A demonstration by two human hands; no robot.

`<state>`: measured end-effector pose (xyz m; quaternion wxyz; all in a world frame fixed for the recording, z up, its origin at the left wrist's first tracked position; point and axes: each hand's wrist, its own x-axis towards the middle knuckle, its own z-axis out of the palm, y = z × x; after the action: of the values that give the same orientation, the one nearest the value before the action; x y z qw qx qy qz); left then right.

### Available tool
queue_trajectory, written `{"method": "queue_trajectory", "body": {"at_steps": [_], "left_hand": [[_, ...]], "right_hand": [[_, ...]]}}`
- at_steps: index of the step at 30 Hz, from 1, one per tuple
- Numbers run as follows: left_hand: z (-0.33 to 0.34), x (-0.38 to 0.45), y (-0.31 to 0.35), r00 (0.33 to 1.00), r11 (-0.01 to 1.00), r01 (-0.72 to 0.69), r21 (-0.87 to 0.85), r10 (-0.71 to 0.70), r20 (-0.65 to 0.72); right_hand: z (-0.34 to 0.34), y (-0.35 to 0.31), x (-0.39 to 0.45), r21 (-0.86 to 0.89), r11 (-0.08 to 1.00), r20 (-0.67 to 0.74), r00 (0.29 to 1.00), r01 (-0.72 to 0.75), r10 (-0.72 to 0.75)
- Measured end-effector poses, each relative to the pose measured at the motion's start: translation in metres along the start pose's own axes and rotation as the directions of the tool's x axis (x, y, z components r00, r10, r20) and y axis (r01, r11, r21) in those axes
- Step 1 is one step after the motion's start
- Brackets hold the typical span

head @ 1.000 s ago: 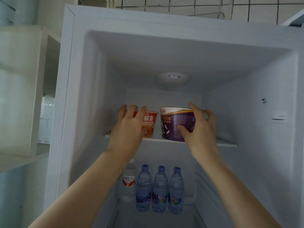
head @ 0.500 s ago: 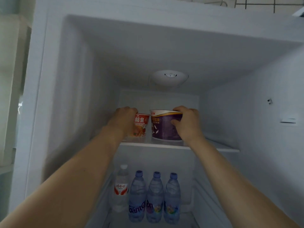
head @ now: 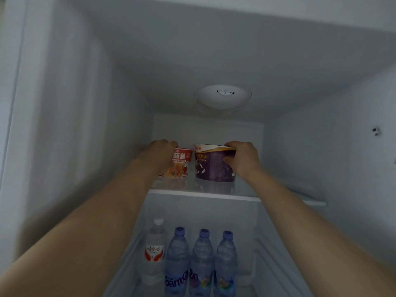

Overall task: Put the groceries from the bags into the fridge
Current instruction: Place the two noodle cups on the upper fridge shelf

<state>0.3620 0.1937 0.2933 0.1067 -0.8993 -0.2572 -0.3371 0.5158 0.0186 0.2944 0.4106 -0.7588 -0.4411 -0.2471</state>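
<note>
the red paper noodle cup and the wider purple paper noodle bowl both stand upright, rims up, printed labels facing outward, side by side on the glass upper shelf of the white fridge. since half a second ago both sit deeper on the shelf, the arms reaching further in. the left hand curls round the red cup's left side; the right hand grips the bowl's rim and wall (thumb on the front). four plastic water bottles stand below.
</note>
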Motion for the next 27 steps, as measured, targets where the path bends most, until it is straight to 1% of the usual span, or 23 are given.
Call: {"method": "queue_trajectory", "body": {"at_steps": [5,11,15,18,19,21,23,25,27], "left_hand": [[0.009,0.01,-0.004,1.0,0.997,0.004,0.073,-0.006,0.03],[0.016,0.019,-0.011,0.995,0.993,0.018,0.113,-0.029,0.094],[0.022,0.022,-0.017,0.988,0.996,0.029,0.089,-0.042,0.149],[0.018,0.017,-0.014,0.99,0.998,0.038,0.05,-0.044,0.136],[0.016,0.013,-0.012,0.991,0.999,0.049,0.023,-0.051,0.127],[0.008,0.005,-0.009,0.994,0.997,0.052,-0.055,-0.047,0.097],[-0.001,-0.003,-0.007,0.997,0.971,0.061,-0.231,-0.049,0.054],[-0.015,-0.013,0.0,0.997,0.9,0.07,-0.431,-0.081,-0.008],[-0.028,-0.028,0.012,0.983,0.815,0.07,-0.576,-0.154,-0.1]], "right_hand": [[0.004,0.006,0.007,-0.029,0.999,0.081,0.996,0.021,-0.019],[-0.002,0.005,0.007,-0.111,0.993,0.205,0.979,0.041,-0.017],[-0.002,0.004,0.004,-0.102,0.994,0.218,0.976,0.035,-0.012],[-0.002,0.002,-0.001,-0.086,0.996,0.24,0.971,0.014,0.007],[-0.003,0.0,-0.004,-0.068,0.998,0.234,0.972,-0.003,0.019],[-0.006,-0.004,-0.011,-0.039,0.999,0.179,0.983,-0.031,0.037],[-0.012,-0.009,-0.02,-0.035,0.999,0.102,0.995,-0.021,0.025],[-0.019,-0.015,-0.029,-0.038,0.999,0.026,1.0,0.005,-0.004],[-0.025,-0.021,-0.042,-0.011,0.999,-0.037,0.999,0.035,-0.036]]}}
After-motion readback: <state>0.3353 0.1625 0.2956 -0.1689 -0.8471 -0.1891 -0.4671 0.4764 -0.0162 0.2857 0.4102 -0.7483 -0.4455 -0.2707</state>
